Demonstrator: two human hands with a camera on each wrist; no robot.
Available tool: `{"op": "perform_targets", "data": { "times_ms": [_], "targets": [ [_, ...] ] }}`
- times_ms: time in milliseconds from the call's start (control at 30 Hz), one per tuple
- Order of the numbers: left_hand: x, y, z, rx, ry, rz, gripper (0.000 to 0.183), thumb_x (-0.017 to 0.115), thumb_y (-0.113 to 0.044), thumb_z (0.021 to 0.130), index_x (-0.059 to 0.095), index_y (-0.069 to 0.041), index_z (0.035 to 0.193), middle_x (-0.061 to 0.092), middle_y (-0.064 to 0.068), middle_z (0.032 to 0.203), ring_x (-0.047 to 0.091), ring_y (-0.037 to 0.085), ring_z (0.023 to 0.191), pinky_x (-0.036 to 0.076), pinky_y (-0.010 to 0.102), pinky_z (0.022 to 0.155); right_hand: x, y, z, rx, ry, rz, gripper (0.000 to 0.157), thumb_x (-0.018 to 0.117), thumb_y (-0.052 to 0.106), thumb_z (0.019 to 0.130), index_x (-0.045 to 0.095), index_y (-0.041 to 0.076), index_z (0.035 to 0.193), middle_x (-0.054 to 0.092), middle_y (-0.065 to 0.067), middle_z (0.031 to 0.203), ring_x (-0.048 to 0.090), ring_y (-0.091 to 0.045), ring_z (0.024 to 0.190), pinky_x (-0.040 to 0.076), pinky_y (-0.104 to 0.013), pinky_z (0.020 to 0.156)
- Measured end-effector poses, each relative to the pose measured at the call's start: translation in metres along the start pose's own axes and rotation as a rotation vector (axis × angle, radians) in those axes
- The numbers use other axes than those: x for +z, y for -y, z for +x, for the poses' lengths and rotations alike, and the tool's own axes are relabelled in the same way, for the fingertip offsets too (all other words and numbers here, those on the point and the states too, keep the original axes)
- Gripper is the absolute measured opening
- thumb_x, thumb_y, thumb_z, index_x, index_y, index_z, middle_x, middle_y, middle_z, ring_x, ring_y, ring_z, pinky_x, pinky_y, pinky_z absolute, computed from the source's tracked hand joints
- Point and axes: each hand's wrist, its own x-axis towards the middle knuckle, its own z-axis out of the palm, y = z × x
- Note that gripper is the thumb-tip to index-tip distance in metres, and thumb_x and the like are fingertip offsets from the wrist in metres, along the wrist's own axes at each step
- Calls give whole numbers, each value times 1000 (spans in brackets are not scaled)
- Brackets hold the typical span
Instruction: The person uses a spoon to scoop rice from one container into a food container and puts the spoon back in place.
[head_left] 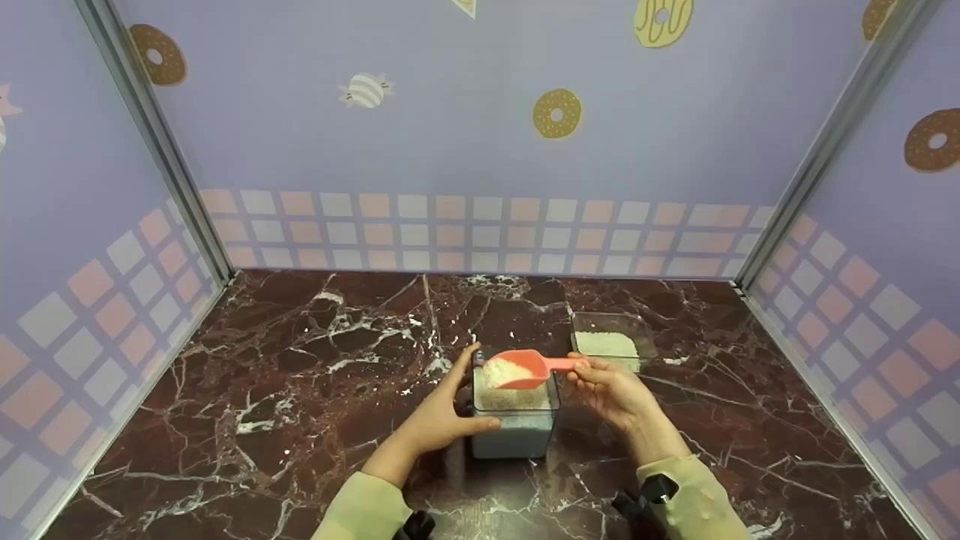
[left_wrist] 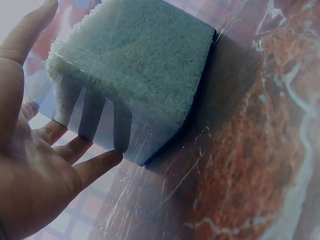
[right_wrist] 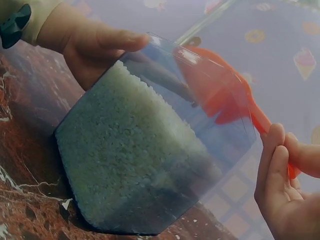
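On a glossy, dark red, white-veined table, packed in a clear, square-edged plastic tub: small, pale grains of rice, with a smooth orange-red scoop, round-sided and loaded with more, held just above. With left hand spread wide, clasped round the tub's left side, and with right hand pinching the scoop's slim handle. Beyond, to the right: a clear box with more rice.
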Motion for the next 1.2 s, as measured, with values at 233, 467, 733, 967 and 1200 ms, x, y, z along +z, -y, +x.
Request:
{"op": "perform_targets", "data": {
  "times_ms": [233, 467, 733, 967, 1200],
  "targets": [
    [0, 0, 0, 8, 0, 0, 119, 88, -38, 81, 6, -34, 167, 21, 24, 169, 36, 40, 151, 39, 58, 119, -5, 4, -2, 77, 14, 140, 18, 52, -3, 103, 69, 0, 107, 73, -8, 86, 71, -10, 72, 60, -14, 70],
    [0, -1, 0, 5, -2, 13, 117, 87, -39, 81, 7, -35, 166, 14, 20, 172, 32, 42, 153, 39, 60, 119, -8, 16, -8, 54, 53, 165, 23, 49, -4, 104, 72, 0, 105, 73, -9, 89, 71, -11, 74, 60, -15, 71],
    [1, 0, 1, 19, 9, -43, 118, 87, -33, 82, 5, -33, 167, 24, 17, 169, 38, 39, 149, 47, 51, 114, -18, 39, -19, -28, -34, 130, 23, 50, -5, 103, 72, 4, 105, 74, -9, 87, 71, -11, 73, 60, -14, 71],
    [1, -3, -2, -28, -16, 62, 117, 87, -47, 79, 7, -43, 165, 7, 11, 175, 24, 42, 156, 21, 71, 123, -38, 57, -25, -109, -198, 135, 25, 49, -2, 104, 73, 6, 102, 74, -8, 84, 71, -10, 72, 59, -12, 69],
    [2, -4, -2, -24, -21, 71, 117, 88, -45, 78, 8, -43, 164, 7, 11, 175, 25, 42, 156, 20, 72, 122, -65, 64, -28, -195, -263, 164, 29, 49, -2, 104, 75, 5, 96, 74, -6, 81, 73, -11, 71, 59, -13, 67]
  ]
}}
